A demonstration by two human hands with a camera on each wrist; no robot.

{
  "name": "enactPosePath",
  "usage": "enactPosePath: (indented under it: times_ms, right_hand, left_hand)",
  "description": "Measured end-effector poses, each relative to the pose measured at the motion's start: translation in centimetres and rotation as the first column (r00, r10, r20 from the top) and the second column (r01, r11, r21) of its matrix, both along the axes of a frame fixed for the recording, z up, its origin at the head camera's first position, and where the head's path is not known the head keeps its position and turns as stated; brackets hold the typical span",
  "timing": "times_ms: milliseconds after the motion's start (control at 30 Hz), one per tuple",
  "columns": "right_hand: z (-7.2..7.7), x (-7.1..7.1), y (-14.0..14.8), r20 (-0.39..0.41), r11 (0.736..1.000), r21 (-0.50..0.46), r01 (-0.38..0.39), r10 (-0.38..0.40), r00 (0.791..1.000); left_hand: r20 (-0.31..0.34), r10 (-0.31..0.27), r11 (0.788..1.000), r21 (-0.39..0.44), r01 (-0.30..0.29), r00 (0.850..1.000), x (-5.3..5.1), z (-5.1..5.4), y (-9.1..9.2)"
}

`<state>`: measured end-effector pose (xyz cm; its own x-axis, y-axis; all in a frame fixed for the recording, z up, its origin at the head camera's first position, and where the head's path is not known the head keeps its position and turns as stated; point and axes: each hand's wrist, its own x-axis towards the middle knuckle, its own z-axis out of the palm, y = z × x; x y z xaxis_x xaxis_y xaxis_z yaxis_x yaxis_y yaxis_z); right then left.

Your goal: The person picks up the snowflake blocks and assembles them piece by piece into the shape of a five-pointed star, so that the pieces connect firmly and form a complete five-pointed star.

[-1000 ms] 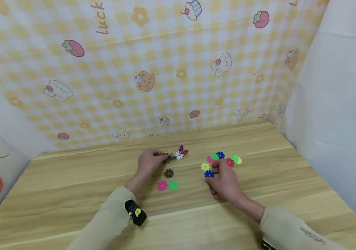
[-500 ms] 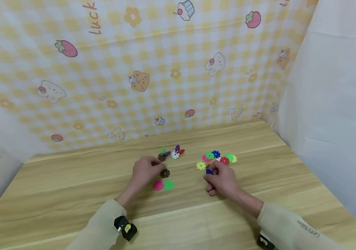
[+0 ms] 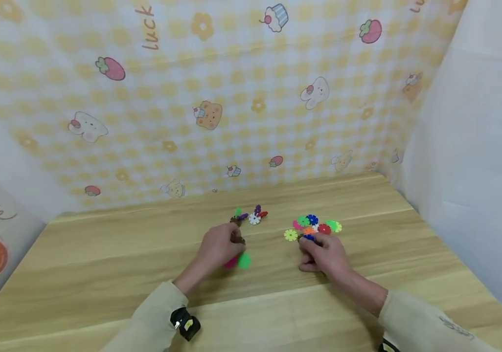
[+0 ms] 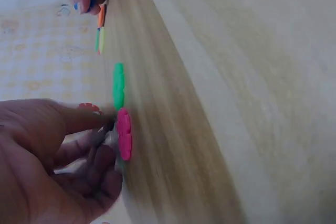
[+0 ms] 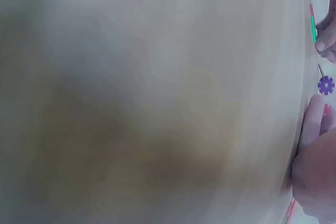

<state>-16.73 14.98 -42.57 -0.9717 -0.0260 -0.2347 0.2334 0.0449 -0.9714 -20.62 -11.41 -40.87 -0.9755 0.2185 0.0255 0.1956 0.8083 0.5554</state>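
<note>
Thumb and fingers of my left hand point(image 3: 220, 247) are closed about a brown notched disc point(image 3: 238, 240), largely covered by them in the head view. Just nearer lie a pink disc point(image 4: 124, 134) and a green disc point(image 4: 119, 85), flat on the table. Beyond that hand stands a small joined cluster with a brown disc point(image 3: 235, 221), a purple and a green one. Beside it, a white disc point(image 3: 254, 218) has purple and red discs fixed to it. My right hand point(image 3: 329, 256) pinches a blue notched disc point(image 3: 308, 237) at the near side of a loose pile.
The loose pile includes a yellow disc point(image 3: 290, 235), an orange disc point(image 3: 309, 230), a red disc point(image 3: 324, 229) and several others. Behind the wooden table point(image 3: 145, 254) hangs a checked cloth point(image 3: 229, 98); a white sheet point(image 3: 471, 146) bounds the right side.
My left hand has left the joined brown, purple and green cluster and come nearer to the single brown disc, now between its fingers. The right hand keeps the blue disc, shifting slightly.
</note>
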Motion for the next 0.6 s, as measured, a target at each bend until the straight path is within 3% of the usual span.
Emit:
enactPosePath:
  times_ms: [167, 267, 400, 600]
  right_hand:
    - [0.8, 1.9, 0.2, 0.056, 0.997, 0.036, -0.064, 0.062, 0.997]
    - [1.8, 3.3, 0.4, 0.093, 0.983, 0.020, -0.185, 0.182, 0.979]
    - [3.0, 5.2, -0.1, 0.065, 0.955, -0.038, -0.296, 0.298, 0.952]
    - [4.9, 7.1, -2.2, 0.046, 0.958, -0.144, -0.249, 0.257, 0.965]
  left_hand:
    - [-0.018, -0.012, 0.993, 0.113, 0.014, 1.000, 1.4, 0.0, -0.6]
    - [0.032, -0.016, 0.974, 0.225, 0.008, 0.999, 2.9, 0.7, -1.0]
    - [0.115, -0.077, 0.925, 0.378, 0.028, 0.990, 5.4, 2.0, -1.2]
    - [0.151, -0.165, 0.849, 0.524, 0.063, 0.975, 9.2, 4.0, -0.4]
